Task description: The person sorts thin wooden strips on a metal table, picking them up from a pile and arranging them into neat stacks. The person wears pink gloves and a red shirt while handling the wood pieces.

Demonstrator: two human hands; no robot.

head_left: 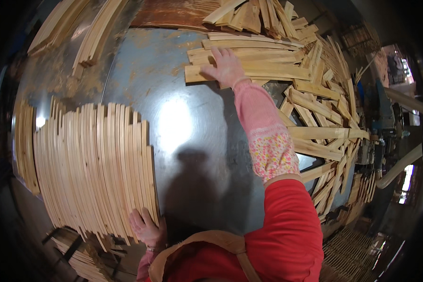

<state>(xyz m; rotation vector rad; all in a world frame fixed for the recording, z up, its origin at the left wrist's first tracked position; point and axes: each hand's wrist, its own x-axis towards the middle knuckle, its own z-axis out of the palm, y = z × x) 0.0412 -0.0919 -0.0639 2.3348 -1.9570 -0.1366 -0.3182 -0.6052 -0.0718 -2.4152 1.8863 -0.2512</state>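
Observation:
My right hand (226, 68) is stretched out to the far side of the table, its fingers spread over a few pale wooden boards (277, 71) lying side by side. Its palm is near the left ends of those boards, and no grip around them shows. At the near left, my left hand (148, 229) rests with fingers extended on the near right end of a row of narrow wooden strips (89, 174). These strips stand close together, side by side, their ends uneven. A pink sleeve with a flowered cuff covers my right forearm.
A tangled heap of loose wooden pieces (319, 105) covers the right side of the grey metal table (197, 183). More stacked strips (98, 35) lie at the far left. A reddish-brown board (169, 14) sits at the back, and machinery (390, 110) stands beyond the right edge.

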